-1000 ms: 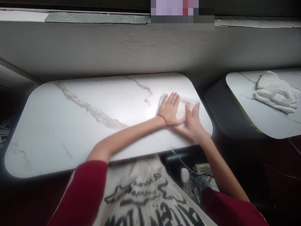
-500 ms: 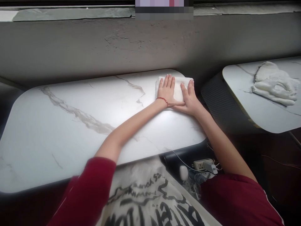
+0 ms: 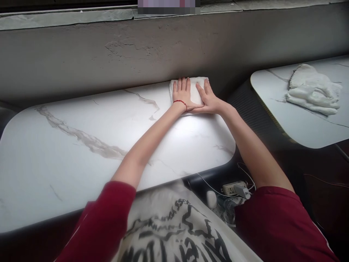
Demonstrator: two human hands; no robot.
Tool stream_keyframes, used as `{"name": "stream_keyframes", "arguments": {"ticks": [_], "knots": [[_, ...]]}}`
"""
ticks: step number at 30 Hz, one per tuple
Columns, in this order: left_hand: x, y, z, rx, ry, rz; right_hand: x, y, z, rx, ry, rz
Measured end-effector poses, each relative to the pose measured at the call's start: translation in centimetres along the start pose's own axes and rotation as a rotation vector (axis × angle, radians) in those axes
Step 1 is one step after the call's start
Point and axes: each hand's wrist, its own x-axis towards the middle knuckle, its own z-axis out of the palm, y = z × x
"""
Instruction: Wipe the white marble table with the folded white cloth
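A folded white cloth (image 3: 194, 94) lies flat at the far right corner of the white marble-patterned table (image 3: 89, 171), close to the wall. My left hand (image 3: 182, 95), with a red bracelet at the wrist, presses on the cloth's left part, fingers stretched forward. Beside it my right hand (image 3: 208, 98) rests on the right part, fingers spread and the thumb pointing left. The two thumbs meet near the cloth's front edge. Both palms are down, and neither hand wraps around the cloth.
On a second marble-patterned table (image 3: 302, 131) at the right lies a crumpled white cloth (image 3: 313, 91). A grey wall (image 3: 81, 62) runs behind both tables. Below the near edge are a power strip (image 3: 231, 187) with a plugged-in charger, cables and a white case (image 3: 211, 199).
Both hands have slid the folded cloth away from me over the tabletop, to the far edge by the wall. The camera view has shifted slightly.
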Motion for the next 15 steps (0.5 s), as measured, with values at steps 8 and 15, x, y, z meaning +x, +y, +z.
{"name": "stream_keyframes", "arguments": {"ticks": [8,15], "knots": [[0.3,-0.1,0.5,0.001,0.020,0.018,-0.1,-0.2,0.3,-0.029,0.022,0.008],[-1.9,0.4,0.1,0.038,-0.029,0.052,-3.1,-3.3,0.6,0.003,0.030,0.081]]}}
